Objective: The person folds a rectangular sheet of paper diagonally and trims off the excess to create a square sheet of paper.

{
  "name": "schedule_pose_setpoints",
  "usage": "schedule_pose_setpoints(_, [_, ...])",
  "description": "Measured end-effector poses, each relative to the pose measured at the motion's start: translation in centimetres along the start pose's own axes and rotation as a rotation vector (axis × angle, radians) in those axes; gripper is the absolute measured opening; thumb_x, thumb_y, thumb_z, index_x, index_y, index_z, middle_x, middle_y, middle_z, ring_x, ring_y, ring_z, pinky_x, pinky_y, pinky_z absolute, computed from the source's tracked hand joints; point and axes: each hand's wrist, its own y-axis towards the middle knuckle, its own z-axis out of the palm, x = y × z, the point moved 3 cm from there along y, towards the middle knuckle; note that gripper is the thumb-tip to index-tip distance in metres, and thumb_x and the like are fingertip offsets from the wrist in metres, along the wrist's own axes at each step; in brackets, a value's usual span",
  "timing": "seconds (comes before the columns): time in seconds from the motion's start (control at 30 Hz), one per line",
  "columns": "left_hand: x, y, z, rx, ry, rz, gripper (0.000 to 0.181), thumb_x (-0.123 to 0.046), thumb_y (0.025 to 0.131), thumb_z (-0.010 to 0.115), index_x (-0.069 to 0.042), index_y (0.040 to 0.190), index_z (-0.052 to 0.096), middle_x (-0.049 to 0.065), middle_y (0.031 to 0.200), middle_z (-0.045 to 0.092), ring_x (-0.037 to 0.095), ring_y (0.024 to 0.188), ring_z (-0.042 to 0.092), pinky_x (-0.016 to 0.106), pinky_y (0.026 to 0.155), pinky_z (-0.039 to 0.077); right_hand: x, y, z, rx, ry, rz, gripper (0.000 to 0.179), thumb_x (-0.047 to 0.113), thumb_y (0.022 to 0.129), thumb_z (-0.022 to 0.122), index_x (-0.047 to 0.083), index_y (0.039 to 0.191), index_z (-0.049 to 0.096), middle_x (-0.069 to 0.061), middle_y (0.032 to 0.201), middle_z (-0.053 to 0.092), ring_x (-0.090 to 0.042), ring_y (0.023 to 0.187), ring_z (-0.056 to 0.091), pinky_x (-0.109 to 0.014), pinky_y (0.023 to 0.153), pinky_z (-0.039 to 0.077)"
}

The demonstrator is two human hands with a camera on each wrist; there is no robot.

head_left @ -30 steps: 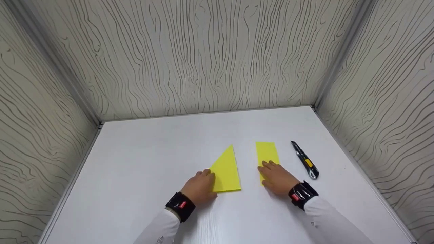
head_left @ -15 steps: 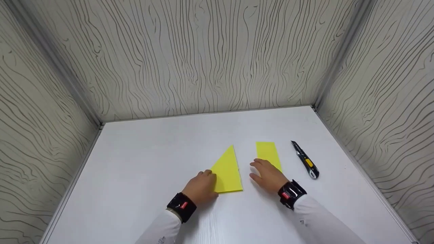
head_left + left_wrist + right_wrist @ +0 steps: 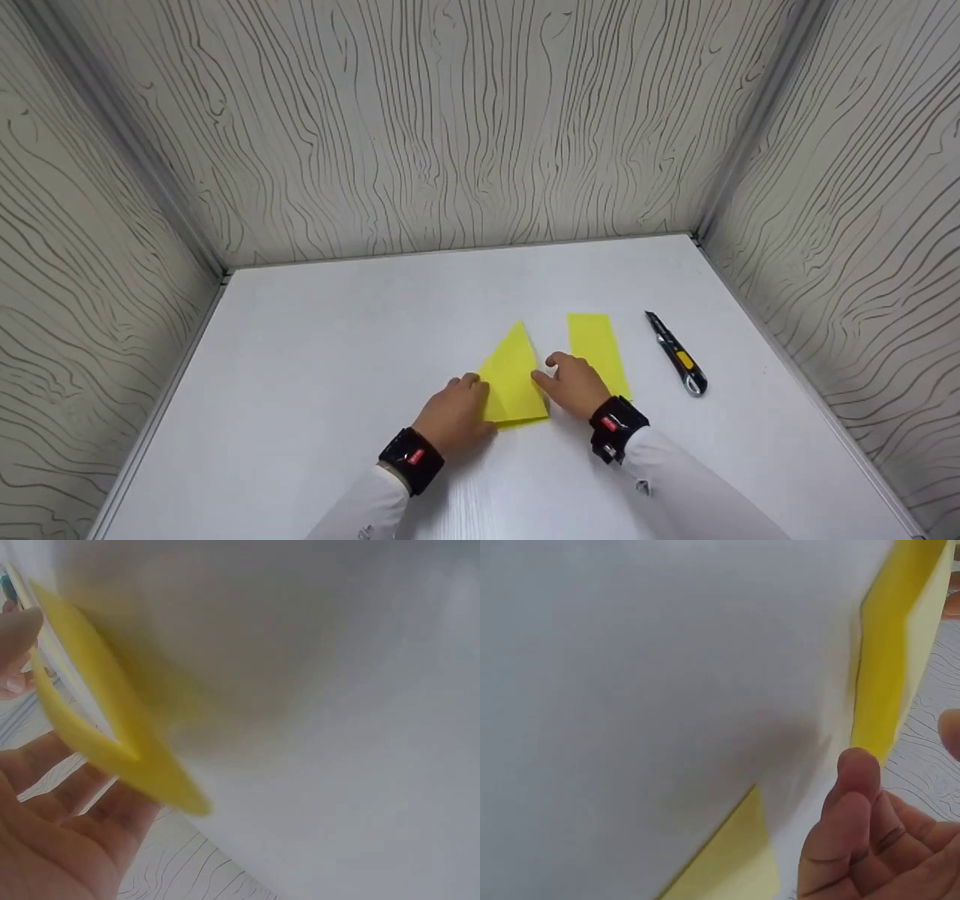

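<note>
A folded sheet of yellow paper [image 3: 514,382] lies on the white table, its upper layer bowed up from the lower one. My left hand [image 3: 454,412] holds its left side, fingers over the slanted edge and thumb by the near edge. The left wrist view shows the gap between the two layers of the folded paper [image 3: 112,720]. My right hand [image 3: 576,384] is at the paper's right edge, its thumb touching that edge and the index finger raised apart from it. A separate yellow paper strip [image 3: 596,345] lies just right, partly hidden under the right hand.
A black utility knife [image 3: 676,356] with a yellow slider lies right of the strip. The white table [image 3: 337,322] is enclosed by wood-patterned panels [image 3: 450,135] at the back and both sides.
My right hand has left the yellow strip and moved left to the folded paper's right edge. The folded paper and my left hand have shifted slightly right, and its layers have parted.
</note>
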Motion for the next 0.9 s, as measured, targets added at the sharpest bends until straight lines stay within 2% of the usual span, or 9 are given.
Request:
schedule_pose_setpoints(0.13, [-0.5,0.0,-0.1,-0.007,-0.008,-0.008,0.051,-0.035,0.092,0.085,-0.004,0.129,0.069,0.018,0.14,0.068,0.032,0.117,0.068,0.046,0.101,0.061,0.0,0.4,0.3,-0.008,0.04,0.048,0.04,0.036,0.103,0.072,-0.002,0.116,0.071,-0.008,0.09,0.071,-0.019,0.076,0.062,-0.035,0.07,0.052])
schedule_pose_setpoints(0.3, [-0.9,-0.1,-0.3,0.007,-0.014,-0.008,0.053,-0.035,0.093,0.085,-0.004,0.133,0.068,0.018,0.142,0.067,0.032,0.119,0.067,0.045,0.103,0.061,-0.4,0.9,0.8,0.011,0.118,0.08,0.033,0.036,0.103,0.072,0.003,0.1,0.07,-0.006,0.081,0.065,-0.019,0.073,0.059,-0.031,0.066,0.046])
schedule_pose_setpoints(0.43, [-1.1,-0.1,-0.4,0.008,-0.021,0.005,0.055,-0.037,0.094,0.085,-0.006,0.136,0.067,0.017,0.145,0.065,0.032,0.124,0.066,0.045,0.105,0.06,-0.9,1.6,1.0,0.0,0.195,0.085,0.032,0.035,0.102,0.072,0.009,0.086,0.063,0.0,0.075,0.057,-0.016,0.07,0.055,-0.027,0.064,0.043])
schedule_pose_setpoints(0.53, [-1.1,-0.1,-0.5,0.004,-0.024,0.018,0.055,-0.039,0.095,0.083,-0.008,0.137,0.065,0.016,0.146,0.064,0.031,0.127,0.065,0.045,0.106,0.06,-0.7,1.6,0.9,0.0,0.276,0.098,0.036,0.033,0.102,0.073,0.013,0.079,0.055,0.003,0.07,0.051,-0.013,0.062,0.051,-0.024,0.057,0.04])
schedule_pose_setpoints(0.63, [-1.2,-0.1,-0.5,0.004,-0.028,0.027,0.056,-0.039,0.096,0.082,-0.008,0.139,0.064,0.016,0.148,0.064,0.032,0.127,0.065,0.045,0.107,0.059,0.1,1.2,0.7,0.014,0.367,0.121,0.039,0.028,0.104,0.072,0.013,0.075,0.051,0.002,0.069,0.05,-0.012,0.059,0.049,-0.023,0.053,0.039])
schedule_pose_setpoints(0.73, [-1.2,-0.2,-0.6,-0.001,-0.035,0.032,0.058,-0.04,0.096,0.082,-0.007,0.141,0.064,0.016,0.148,0.063,0.032,0.128,0.065,0.046,0.108,0.059,0.4,1.1,0.6,0.034,0.456,0.157,0.039,0.026,0.105,0.072,0.013,0.075,0.05,0.003,0.072,0.053,-0.012,0.063,0.051,-0.023,0.055,0.04])
schedule_pose_setpoints(0.9, [-1.0,-0.2,-0.6,-0.004,-0.04,0.018,0.069,-0.049,0.095,0.082,-0.007,0.146,0.061,0.016,0.149,0.062,0.031,0.127,0.065,0.045,0.108,0.059,0.7,1.0,0.4,0.054,0.596,0.19,0.021,0.02,0.105,0.071,0.003,0.093,0.068,-0.001,0.085,0.067,-0.012,0.074,0.061,-0.024,0.064,0.049])
